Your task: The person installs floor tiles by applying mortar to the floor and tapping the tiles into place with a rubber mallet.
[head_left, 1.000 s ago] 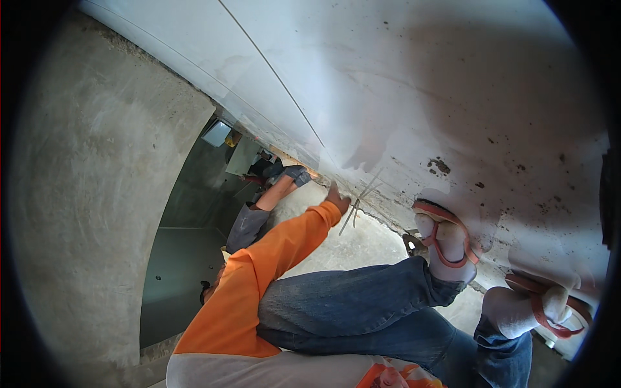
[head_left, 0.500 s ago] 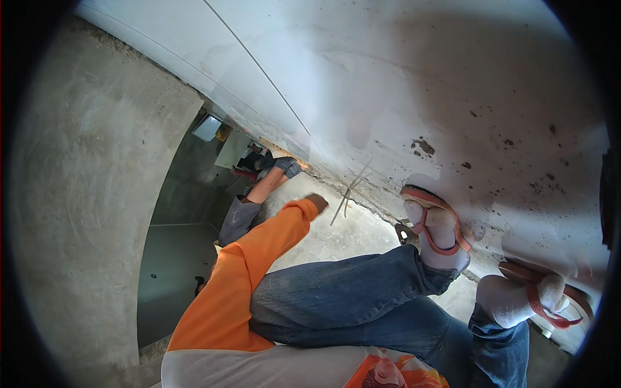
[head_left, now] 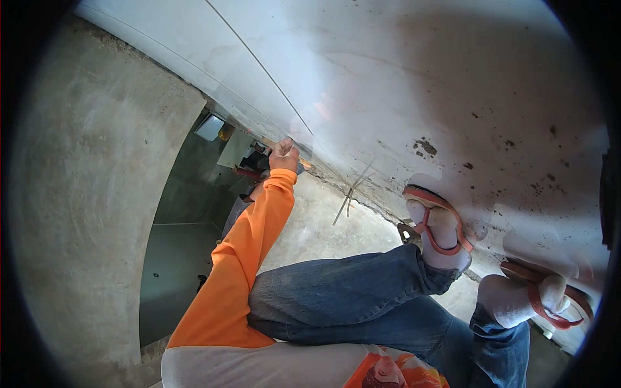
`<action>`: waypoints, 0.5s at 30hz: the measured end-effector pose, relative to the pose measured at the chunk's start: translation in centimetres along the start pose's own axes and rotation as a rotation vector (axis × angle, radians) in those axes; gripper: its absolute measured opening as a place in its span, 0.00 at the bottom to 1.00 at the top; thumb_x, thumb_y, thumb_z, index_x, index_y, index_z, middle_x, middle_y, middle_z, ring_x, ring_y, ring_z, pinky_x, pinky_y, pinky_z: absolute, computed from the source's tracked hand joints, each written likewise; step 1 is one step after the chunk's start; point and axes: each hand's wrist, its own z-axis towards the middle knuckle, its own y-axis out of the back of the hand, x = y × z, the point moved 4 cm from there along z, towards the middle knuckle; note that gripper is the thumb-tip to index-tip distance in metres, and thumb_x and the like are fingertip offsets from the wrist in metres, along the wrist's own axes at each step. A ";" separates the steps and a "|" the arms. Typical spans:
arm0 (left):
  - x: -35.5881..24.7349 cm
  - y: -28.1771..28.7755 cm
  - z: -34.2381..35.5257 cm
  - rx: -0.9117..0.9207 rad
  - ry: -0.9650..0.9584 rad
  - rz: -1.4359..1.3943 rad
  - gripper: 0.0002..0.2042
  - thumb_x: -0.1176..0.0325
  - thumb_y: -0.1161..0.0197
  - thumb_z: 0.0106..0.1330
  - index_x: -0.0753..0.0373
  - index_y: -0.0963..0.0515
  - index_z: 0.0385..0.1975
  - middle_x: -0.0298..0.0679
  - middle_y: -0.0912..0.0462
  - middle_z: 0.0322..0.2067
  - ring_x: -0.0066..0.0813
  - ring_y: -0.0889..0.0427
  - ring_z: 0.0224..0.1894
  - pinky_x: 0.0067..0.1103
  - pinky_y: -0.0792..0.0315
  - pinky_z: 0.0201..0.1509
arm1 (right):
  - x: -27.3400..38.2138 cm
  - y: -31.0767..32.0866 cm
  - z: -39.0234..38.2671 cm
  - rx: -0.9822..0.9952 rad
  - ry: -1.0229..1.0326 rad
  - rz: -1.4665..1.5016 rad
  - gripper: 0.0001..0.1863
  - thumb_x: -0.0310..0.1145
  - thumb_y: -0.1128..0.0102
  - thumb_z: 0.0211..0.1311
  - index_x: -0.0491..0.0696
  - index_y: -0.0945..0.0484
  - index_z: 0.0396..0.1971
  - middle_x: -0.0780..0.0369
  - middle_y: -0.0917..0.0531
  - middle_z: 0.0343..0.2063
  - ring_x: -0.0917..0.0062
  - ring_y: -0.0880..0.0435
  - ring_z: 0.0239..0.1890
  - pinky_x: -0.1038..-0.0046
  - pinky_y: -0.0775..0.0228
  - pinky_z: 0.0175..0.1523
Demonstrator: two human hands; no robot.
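Note:
My left hand [head_left: 284, 154], at the end of a long orange sleeve, is closed by the floor's edge where it meets the pale panel-like surface. The fingers are curled; what they hold, if anything, I cannot make out. Right behind it, a co-worker's grey glove [head_left: 301, 169] shows in part, the rest covered by my hand and sleeve. My right hand is not in view. Thin crossed sticks or wires [head_left: 350, 194] lie to the right of my left hand, along the joint.
The pale surface [head_left: 362, 84], with a dark seam and dirt spots, fills the upper right. My jeans [head_left: 336, 291] and sandalled feet [head_left: 443, 226] are at the right. A bare concrete surface [head_left: 97, 161] stands left, beside an opening with stored items [head_left: 209, 128].
My left hand has moved up and left from above the light floor to the joint, now covering most of the co-worker's gloved hands and forearm.

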 end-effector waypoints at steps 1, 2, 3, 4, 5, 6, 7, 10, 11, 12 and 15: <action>0.1 -0.2 -0.2 -0.009 0.001 0.020 0.18 0.73 0.37 0.55 0.70 0.26 0.47 0.47 0.19 0.45 0.33 0.19 0.48 0.25 0.28 0.55 | 0.0 0.0 0.1 0.003 -0.006 -0.001 0.28 0.55 0.52 0.65 0.40 0.28 0.44 0.56 0.20 0.37 0.73 0.18 0.31 0.73 0.22 0.36; 0.2 -0.3 -0.3 -0.016 0.013 0.024 0.18 0.73 0.37 0.56 0.71 0.26 0.47 0.48 0.19 0.45 0.33 0.20 0.49 0.25 0.28 0.55 | 0.1 -0.1 0.2 0.005 -0.004 0.000 0.28 0.55 0.52 0.65 0.41 0.28 0.44 0.56 0.20 0.37 0.73 0.18 0.31 0.73 0.22 0.36; 0.2 -0.4 -0.4 -0.023 0.032 0.013 0.19 0.73 0.37 0.56 0.71 0.27 0.47 0.49 0.19 0.45 0.34 0.20 0.49 0.25 0.28 0.55 | 0.1 -0.1 0.4 0.008 -0.002 -0.003 0.28 0.55 0.52 0.65 0.41 0.28 0.44 0.56 0.20 0.37 0.73 0.18 0.31 0.73 0.22 0.35; 0.3 -0.5 -0.5 -0.017 0.031 0.038 0.19 0.73 0.37 0.56 0.71 0.27 0.47 0.49 0.19 0.45 0.34 0.20 0.49 0.25 0.28 0.55 | 0.2 -0.2 0.5 0.006 -0.001 -0.002 0.28 0.55 0.52 0.65 0.41 0.28 0.43 0.56 0.20 0.37 0.73 0.18 0.31 0.73 0.23 0.35; 0.3 -0.6 -0.6 -0.012 0.038 0.050 0.19 0.73 0.37 0.56 0.71 0.27 0.47 0.49 0.19 0.45 0.34 0.20 0.49 0.25 0.28 0.55 | 0.3 -0.2 0.7 0.011 -0.002 -0.003 0.28 0.55 0.52 0.65 0.41 0.28 0.43 0.56 0.20 0.37 0.73 0.19 0.30 0.73 0.23 0.35; 0.3 -0.7 -0.6 -0.019 0.044 0.049 0.19 0.73 0.36 0.56 0.72 0.27 0.47 0.49 0.19 0.45 0.34 0.20 0.49 0.25 0.28 0.55 | 0.4 -0.2 0.9 0.011 -0.002 -0.003 0.28 0.55 0.52 0.65 0.41 0.28 0.43 0.56 0.20 0.36 0.73 0.19 0.30 0.73 0.23 0.35; 0.3 -0.7 -0.5 -0.007 0.040 0.074 0.19 0.73 0.36 0.56 0.71 0.27 0.47 0.49 0.19 0.45 0.34 0.20 0.49 0.25 0.28 0.55 | 0.5 -0.3 1.1 0.017 -0.003 -0.002 0.28 0.55 0.52 0.65 0.41 0.28 0.43 0.56 0.20 0.36 0.73 0.19 0.30 0.73 0.23 0.35; 0.4 -0.8 -0.4 0.007 0.040 0.069 0.18 0.72 0.34 0.56 0.71 0.27 0.46 0.48 0.19 0.43 0.33 0.20 0.48 0.24 0.28 0.53 | 0.7 -0.3 1.5 0.025 -0.001 -0.013 0.27 0.54 0.51 0.64 0.41 0.28 0.43 0.56 0.20 0.36 0.73 0.19 0.29 0.73 0.23 0.34; 0.4 -0.9 -0.4 0.000 0.019 0.072 0.18 0.72 0.34 0.56 0.70 0.27 0.45 0.47 0.19 0.43 0.32 0.20 0.47 0.24 0.28 0.53 | 0.8 -0.2 1.6 0.026 0.001 -0.014 0.27 0.54 0.51 0.64 0.41 0.28 0.43 0.56 0.20 0.35 0.73 0.19 0.29 0.73 0.23 0.34; 0.5 -0.9 -0.4 0.007 0.020 0.066 0.18 0.72 0.34 0.55 0.70 0.27 0.45 0.47 0.19 0.42 0.31 0.20 0.47 0.23 0.28 0.53 | 0.8 -0.2 1.6 0.028 0.000 -0.013 0.27 0.54 0.51 0.64 0.41 0.28 0.42 0.56 0.19 0.35 0.73 0.19 0.29 0.73 0.23 0.34; 0.5 -1.2 -0.5 -0.013 0.030 0.058 0.17 0.73 0.34 0.55 0.70 0.27 0.43 0.45 0.19 0.42 0.29 0.20 0.46 0.22 0.28 0.51 | 0.9 -0.3 1.7 0.035 -0.006 -0.013 0.27 0.54 0.51 0.64 0.41 0.28 0.42 0.56 0.19 0.35 0.73 0.19 0.28 0.73 0.23 0.34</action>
